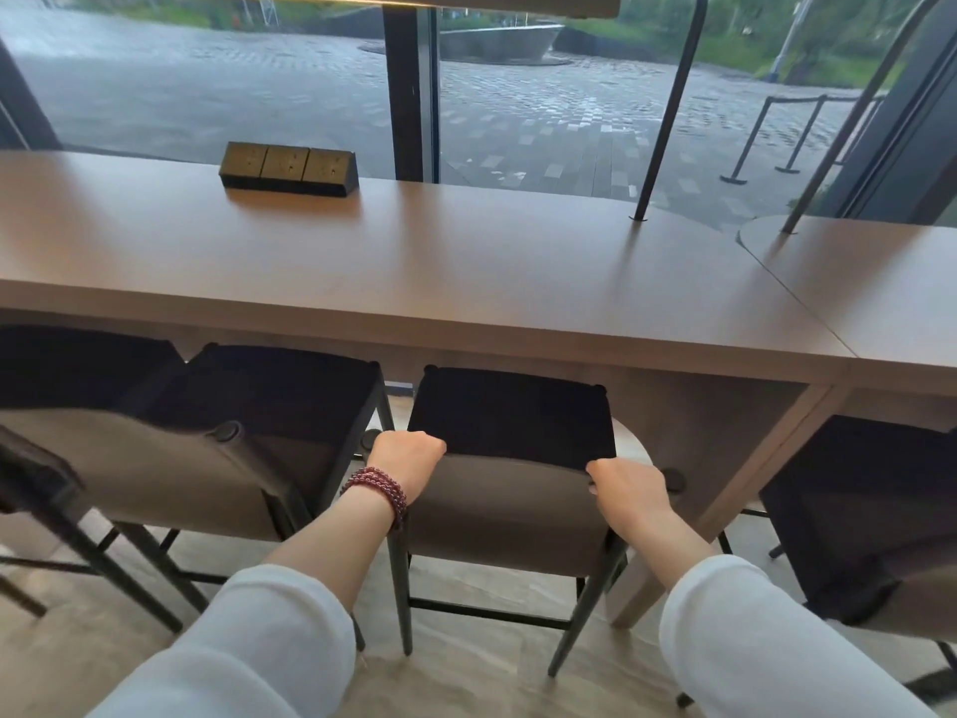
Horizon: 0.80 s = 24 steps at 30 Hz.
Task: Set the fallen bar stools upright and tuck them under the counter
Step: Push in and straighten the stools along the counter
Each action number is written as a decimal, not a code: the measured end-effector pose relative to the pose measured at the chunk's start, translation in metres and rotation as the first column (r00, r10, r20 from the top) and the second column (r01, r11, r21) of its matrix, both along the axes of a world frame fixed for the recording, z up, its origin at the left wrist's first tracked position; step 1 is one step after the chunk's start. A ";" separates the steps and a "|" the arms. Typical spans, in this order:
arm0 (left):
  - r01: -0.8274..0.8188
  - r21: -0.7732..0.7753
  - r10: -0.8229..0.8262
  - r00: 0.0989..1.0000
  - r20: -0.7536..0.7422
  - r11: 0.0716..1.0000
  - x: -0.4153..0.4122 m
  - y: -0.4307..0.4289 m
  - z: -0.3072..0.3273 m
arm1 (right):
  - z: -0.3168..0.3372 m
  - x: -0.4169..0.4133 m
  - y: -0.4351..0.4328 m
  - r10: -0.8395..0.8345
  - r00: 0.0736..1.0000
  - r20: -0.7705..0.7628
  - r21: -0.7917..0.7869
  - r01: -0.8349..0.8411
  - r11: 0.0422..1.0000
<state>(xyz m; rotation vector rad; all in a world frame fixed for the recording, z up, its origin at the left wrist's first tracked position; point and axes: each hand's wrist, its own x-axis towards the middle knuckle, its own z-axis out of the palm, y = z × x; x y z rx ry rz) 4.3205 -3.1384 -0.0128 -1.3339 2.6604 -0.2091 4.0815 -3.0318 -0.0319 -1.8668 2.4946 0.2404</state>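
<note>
— Long brown counter (pixel 466 282) by a big window, with wet grey stones outside. Black socket block (pixel 289 168) near the counter's far edge, toward the left.

— And the middle stool (pixel 510 515)?

— Upright on its thin black legs, right at the counter's near edge. Front of the black seat just under that edge. Low brown back turned toward the camera.

— Held how?

— By that brown back, with both hands. Left hand (pixel 409 456) on the top left corner, knuckles up, fingers curled over the rim and close together. Dark red bead bracelet (pixel 375 492) round the wrist.

— And the other side?

— Right hand (pixel 629 489) on the top right corner, fingers bent down over the rim, gripping. Fingertips hidden behind the back on both sides, so cannot tell more.

— Arms?

— Both reaching forward and down, nearly straight, in loose white sleeves ending partway along the forearms.

— Anything else nearby?

— Left stool (pixel 217 458) just beside the middle one, upright, seat under the near edge too. Right stool (pixel 854 510) farther off, past the counter's wooden side panel. Thin black pole (pixel 668 106) rising from the counter's far right part.
</note>
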 end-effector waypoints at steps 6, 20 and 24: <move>0.008 -0.005 -0.008 1.000 0.014 1.000 0.002 0.000 0.002 | -0.002 0.003 -0.002 -0.019 1.000 -0.011 -0.014 0.019 1.000; -0.014 0.044 0.012 1.000 0.024 0.999 0.008 -0.002 0.004 | 0.006 0.009 0.002 -0.044 0.999 0.007 0.025 0.043 0.999; -0.021 0.092 0.020 1.000 0.015 0.996 0.011 0.001 0.007 | 0.020 0.011 -0.001 -0.074 0.997 0.036 0.000 0.074 0.997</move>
